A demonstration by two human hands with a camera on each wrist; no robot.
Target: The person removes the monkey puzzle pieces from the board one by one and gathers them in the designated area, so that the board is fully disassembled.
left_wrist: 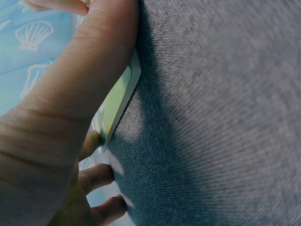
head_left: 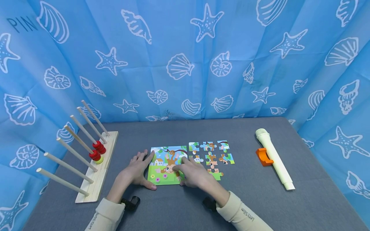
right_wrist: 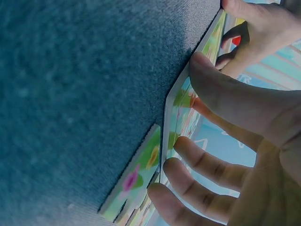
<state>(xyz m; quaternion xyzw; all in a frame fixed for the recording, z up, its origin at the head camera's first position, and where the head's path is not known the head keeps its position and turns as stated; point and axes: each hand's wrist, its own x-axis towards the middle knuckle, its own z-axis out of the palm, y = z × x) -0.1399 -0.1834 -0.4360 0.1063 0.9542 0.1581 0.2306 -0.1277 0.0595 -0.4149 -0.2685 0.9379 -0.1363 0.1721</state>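
A puzzle board (head_left: 159, 155) with a monkey, a small house and flowers lies flat on the table. My left hand (head_left: 138, 169) rests at its left edge, the thumb near the front corner and the index finger along the upper left side. Over the right part of the board is my right hand (head_left: 193, 173), its index fingertip touching the picture by the monkey's face. In the right wrist view its thumb lies at the board's near edge and the other fingers sit along the right border. Several loose puzzle pieces (head_left: 208, 146) lie just right of the board, some partly hidden by this hand.
At the left stands a wooden peg rack (head_left: 108, 150) with red rings (head_left: 99, 147) and a yellow ring (head_left: 99, 160) on its pegs. To the right lie a cream toy microphone (head_left: 274, 157) and an orange curved block (head_left: 263, 157). A blue shell-patterned curtain (head_left: 185, 86) hangs behind the grey table (head_left: 162, 211).
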